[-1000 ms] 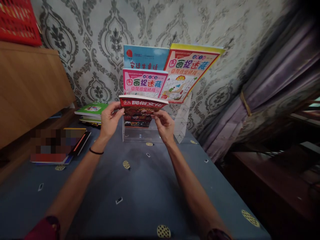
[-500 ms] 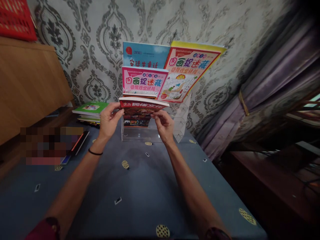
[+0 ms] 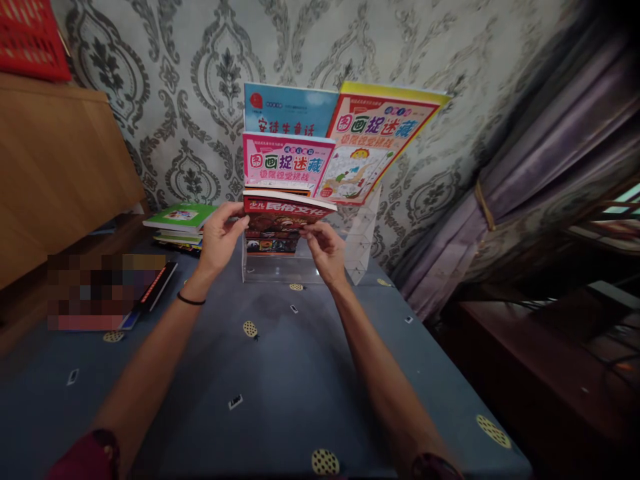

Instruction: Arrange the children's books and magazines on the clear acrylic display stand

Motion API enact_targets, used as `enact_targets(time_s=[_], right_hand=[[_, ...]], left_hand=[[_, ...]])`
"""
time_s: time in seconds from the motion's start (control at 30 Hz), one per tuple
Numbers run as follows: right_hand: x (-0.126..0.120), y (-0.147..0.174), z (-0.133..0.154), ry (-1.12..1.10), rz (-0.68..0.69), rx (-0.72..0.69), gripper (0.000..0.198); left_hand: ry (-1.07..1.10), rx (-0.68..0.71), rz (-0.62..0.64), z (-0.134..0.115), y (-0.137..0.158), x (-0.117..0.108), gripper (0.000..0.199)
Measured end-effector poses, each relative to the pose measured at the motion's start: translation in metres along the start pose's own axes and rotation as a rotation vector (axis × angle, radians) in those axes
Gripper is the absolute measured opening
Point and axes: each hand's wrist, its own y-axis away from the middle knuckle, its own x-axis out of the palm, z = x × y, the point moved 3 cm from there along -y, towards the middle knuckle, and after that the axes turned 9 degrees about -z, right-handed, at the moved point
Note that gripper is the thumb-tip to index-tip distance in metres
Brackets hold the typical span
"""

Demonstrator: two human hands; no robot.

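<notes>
A dark red book (image 3: 287, 217) with white Chinese lettering is between my two hands, its top edge leaning toward me at the front of a clear acrylic rack (image 3: 280, 270). My left hand (image 3: 223, 233) grips the book's left edge between thumb and fingers. At its lower right, my right hand (image 3: 325, 250) pinches the edge. Behind it in the rack stand a pink picture book (image 3: 287, 163), a blue book (image 3: 290, 107) and, on the right, a tilted red-and-yellow picture book (image 3: 370, 147).
A pile of books topped by a green one (image 3: 180, 215) lies left of the rack. Nearer, a partly blurred stack (image 3: 157, 287) rests on the blue tablecloth (image 3: 280, 373). A wooden cabinet (image 3: 60, 173) borders the left, a purple curtain (image 3: 480, 193) the right.
The red book has shifted slightly, its left end now a little farther right and its top edge a bit higher. Both hands still hold it.
</notes>
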Motion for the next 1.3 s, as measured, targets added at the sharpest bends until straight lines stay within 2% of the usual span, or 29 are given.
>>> enact_targets(time_s=[0.13,0.37,0.6,1.03,1.3], right_hand=[[-0.001,-0.002,-0.003,0.010,0.014,0.004,0.019],[-0.008,-0.009,-0.001,0.024,0.082,0.010,0.023],[-0.013,-0.015,0.009,0.070,0.069,-0.039,0.023],[-0.017,-0.014,-0.003,0.119,0.099,-0.021,0.025],[-0.013,-0.017,-0.004,0.097,0.133,-0.042,0.026]], left_hand=[[0.059,-0.027,0.034,0.002,-0.008,0.003,0.019],[0.022,-0.011,0.056,0.005,-0.021,0.010,0.018],[0.063,-0.031,0.096,0.008,-0.020,0.010,0.017],[0.035,-0.028,0.107,0.018,-0.026,0.020,0.020],[-0.020,-0.121,0.120,0.031,-0.034,0.017,0.019]])
